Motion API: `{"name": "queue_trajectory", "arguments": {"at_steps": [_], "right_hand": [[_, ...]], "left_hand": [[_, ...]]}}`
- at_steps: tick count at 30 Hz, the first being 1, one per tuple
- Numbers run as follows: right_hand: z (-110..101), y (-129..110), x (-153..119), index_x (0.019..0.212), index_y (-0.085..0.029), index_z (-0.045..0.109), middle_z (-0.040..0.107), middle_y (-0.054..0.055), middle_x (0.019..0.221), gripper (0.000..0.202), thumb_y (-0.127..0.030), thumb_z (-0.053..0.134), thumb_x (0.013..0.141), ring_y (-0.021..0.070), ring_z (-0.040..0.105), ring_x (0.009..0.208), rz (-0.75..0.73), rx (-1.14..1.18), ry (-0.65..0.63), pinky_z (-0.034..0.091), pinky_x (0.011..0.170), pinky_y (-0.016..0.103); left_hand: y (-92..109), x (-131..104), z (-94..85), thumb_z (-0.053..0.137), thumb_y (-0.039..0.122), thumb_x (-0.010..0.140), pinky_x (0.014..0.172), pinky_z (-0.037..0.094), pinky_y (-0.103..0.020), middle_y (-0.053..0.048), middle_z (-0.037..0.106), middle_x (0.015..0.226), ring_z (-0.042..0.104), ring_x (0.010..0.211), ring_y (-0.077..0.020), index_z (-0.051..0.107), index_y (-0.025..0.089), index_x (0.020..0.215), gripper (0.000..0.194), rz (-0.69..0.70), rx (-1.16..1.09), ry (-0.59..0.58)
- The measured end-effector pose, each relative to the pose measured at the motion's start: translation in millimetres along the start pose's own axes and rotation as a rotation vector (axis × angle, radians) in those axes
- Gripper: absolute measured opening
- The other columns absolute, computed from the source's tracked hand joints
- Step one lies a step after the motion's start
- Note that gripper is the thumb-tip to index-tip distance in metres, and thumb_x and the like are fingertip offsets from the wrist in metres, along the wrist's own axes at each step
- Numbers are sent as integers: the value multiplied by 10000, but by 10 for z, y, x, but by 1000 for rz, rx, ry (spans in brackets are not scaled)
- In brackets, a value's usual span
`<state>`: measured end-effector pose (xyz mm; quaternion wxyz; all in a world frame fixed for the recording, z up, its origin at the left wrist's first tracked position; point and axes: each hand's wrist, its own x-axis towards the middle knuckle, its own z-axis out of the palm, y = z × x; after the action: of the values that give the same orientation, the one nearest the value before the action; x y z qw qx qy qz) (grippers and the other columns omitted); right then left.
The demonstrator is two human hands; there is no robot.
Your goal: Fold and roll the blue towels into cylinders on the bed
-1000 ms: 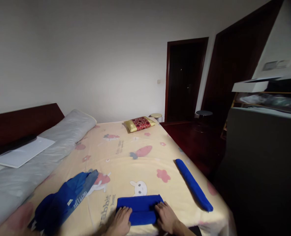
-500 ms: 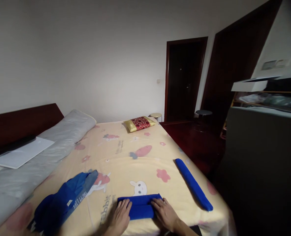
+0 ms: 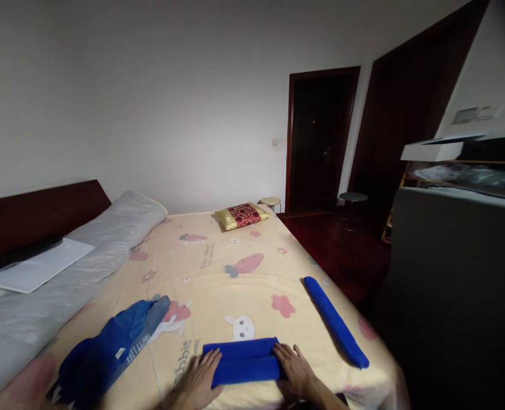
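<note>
A folded blue cloth (image 3: 246,364) lies flat on the bed near its front edge, with a crease running along its length. My left hand (image 3: 203,376) rests on the cloth's left end, fingers stretched out flat. On the right end lie the fingers of my right hand (image 3: 294,367), spread and likewise not gripping. To the right, a long narrow blue cloth bundle (image 3: 336,323) lies along the bed's side. A crumpled blue garment (image 3: 111,350) with white lettering sits left of my hands.
The patterned bedsheet (image 3: 218,296) covers the bed. A gold and red pillow (image 3: 242,216) lies at the far end. Grey bedding (image 3: 102,233) runs along the left, bearing a white flat item (image 3: 42,265). A dark cabinet-like block (image 3: 452,285) stands right, stools (image 3: 353,197) beyond.
My hands have slid outward from the middle of the folded cloth to its two ends. More of the cloth's surface shows between them. The other things stay put.
</note>
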<state>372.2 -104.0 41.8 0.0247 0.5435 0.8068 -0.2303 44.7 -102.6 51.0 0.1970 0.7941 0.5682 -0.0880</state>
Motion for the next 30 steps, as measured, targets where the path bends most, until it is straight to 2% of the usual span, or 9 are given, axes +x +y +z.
{"name": "queue_trajectory", "arguments": {"at_steps": [4, 7, 10, 13, 16, 20, 23, 27, 30], "right_hand": [[57, 7, 27, 1474, -89, 314, 302, 231, 1562, 898, -280, 557, 631, 391, 279, 1443, -50, -11, 48, 160, 1170, 648], [128, 38, 63, 1459, -129, 356, 423, 219, 1507, 780, -272, 518, 710, 373, 347, 1412, -166, -20, 108, 192, 1167, 637], [179, 38, 105, 1404, -114, 434, 530, 232, 1406, 660, -208, 452, 751, 362, 446, 1335, -178, -49, 136, 245, 1148, 613], [209, 0, 139, 1347, -117, 493, 589, 216, 1332, 587, -193, 418, 769, 338, 504, 1267, -108, -43, 175, 263, 1138, 575], [229, -33, 142, 1242, -139, 562, 646, 181, 1230, 511, -253, 449, 756, 325, 540, 1201, -68, -19, 228, 277, 1120, 549], [225, -46, 101, 1212, -156, 558, 615, 164, 1296, 576, -271, 534, 648, 326, 513, 1242, -133, -2, 202, 285, 1112, 526], [208, -52, 99, 1239, -167, 553, 594, 146, 1338, 590, -216, 525, 652, 321, 515, 1242, -121, -41, 234, 305, 1104, 509], [197, -55, 141, 1302, -150, 530, 608, 157, 1315, 547, -102, 384, 777, 311, 537, 1209, 11, -136, 336, 333, 1086, 499], [215, -56, 142, 1361, -186, 485, 591, 133, 1362, 582, -58, 312, 820, 283, 516, 1256, -69, -144, 337, 316, 1114, 494]], "left_hand": [[-26, 19, 37, 519, 248, 698, 1235, 131, -503, -35, 241, 1623, 209, 1494, -242, 267, 224, 1514, 855, 34, 62, 32], [15, 68, 132, 476, 128, 678, 1242, 119, -489, -29, 255, 1621, 192, 1497, -234, 270, 238, 1514, 868, 47, 106, 67], [35, 118, 202, 434, 92, 714, 1242, 146, -468, -54, 306, 1603, 226, 1486, -240, 304, 205, 1504, 808, 35, 135, 90], [19, 141, 217, 413, 101, 752, 1233, 184, -485, -89, 370, 1572, 288, 1464, -260, 340, 172, 1490, 745, 16, 132, 90], [-8, 146, 224, 396, 130, 781, 1230, 191, -487, -110, 417, 1546, 323, 1450, -265, 359, 152, 1481, 701, 2, 113, 98], [-45, 163, 301, 431, 243, 810, 1214, 232, -452, -106, 506, 1486, 405, 1398, -267, 415, 174, 1452, 645, -1, 55, 139], [-66, 186, 346, 460, 271, 802, 1211, 222, -474, -104, 544, 1445, 428, 1370, -280, 455, 188, 1423, 627, 12, 57, 167], [-29, 209, 280, 407, 109, 785, 1202, 250, -476, -92, 492, 1494, 406, 1385, -273, 404, 203, 1457, 679, 29, 129, 231], [78, 199, 224, 295, -57, 750, 1169, 326, -463, -60, 485, 1507, 431, 1377, -240, 379, 277, 1469, 797, 59, 217, 246]]}}
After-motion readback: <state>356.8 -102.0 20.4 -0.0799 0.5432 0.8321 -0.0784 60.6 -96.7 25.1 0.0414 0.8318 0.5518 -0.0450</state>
